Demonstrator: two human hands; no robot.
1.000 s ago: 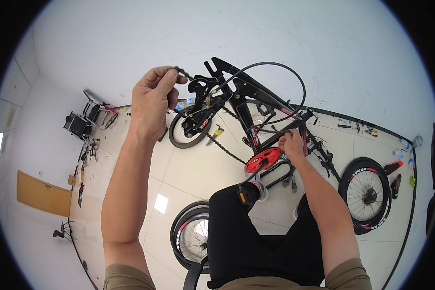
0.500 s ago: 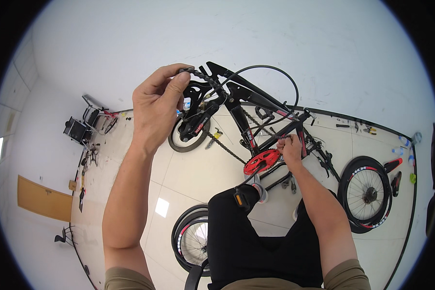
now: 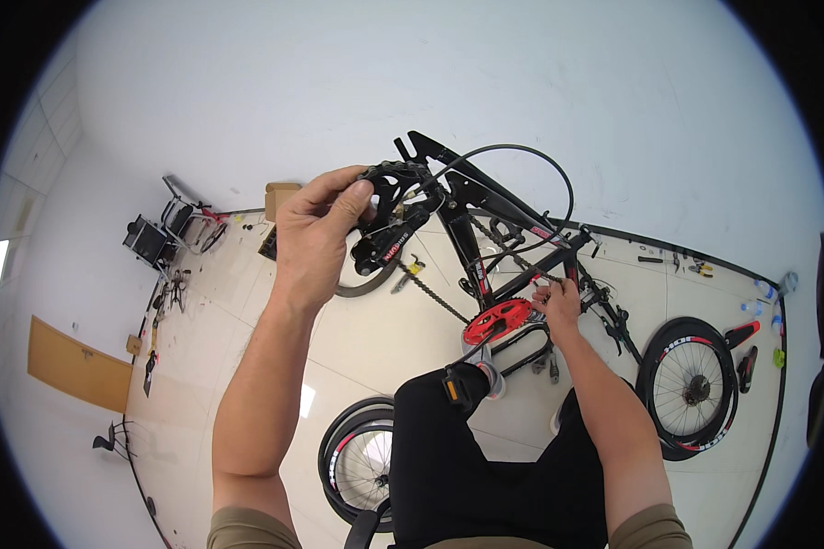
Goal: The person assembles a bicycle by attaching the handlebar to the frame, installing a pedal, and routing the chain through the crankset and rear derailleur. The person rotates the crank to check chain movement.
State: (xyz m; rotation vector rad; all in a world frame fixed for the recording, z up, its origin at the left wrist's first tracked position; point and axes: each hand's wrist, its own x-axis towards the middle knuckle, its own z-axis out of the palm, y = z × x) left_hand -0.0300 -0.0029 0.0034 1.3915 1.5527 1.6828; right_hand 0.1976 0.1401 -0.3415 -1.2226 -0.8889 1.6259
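Note:
A black bicycle frame (image 3: 465,240) stands tilted in front of me, with a red chainring (image 3: 498,321) low at its middle. My left hand (image 3: 313,240) is closed, thumb and fingers pinching the bicycle chain (image 3: 395,168) beside the rear derailleur (image 3: 382,249). From the derailleur the lower run of chain slants down to the chainring. My right hand (image 3: 559,304) is closed above and right of the chainring, its fingertips on the upper stretch of chain. A black cable loops over the frame. A crank with an orange-reflector pedal (image 3: 455,388) hangs by my knee.
Wheels lie on the floor at the right (image 3: 690,389) and lower left (image 3: 362,462). Another wheel sits partly hidden behind the derailleur. Tools (image 3: 676,263) line the right wall's base, near bottles and a saddle. A wheelchair (image 3: 160,240) and cardboard box (image 3: 280,197) stand at the left.
My left hand has come down and slightly right with the chain, closer to the derailleur. My right hand has shifted slightly down and right, still gripping the chain. The whole view has shifted a little.

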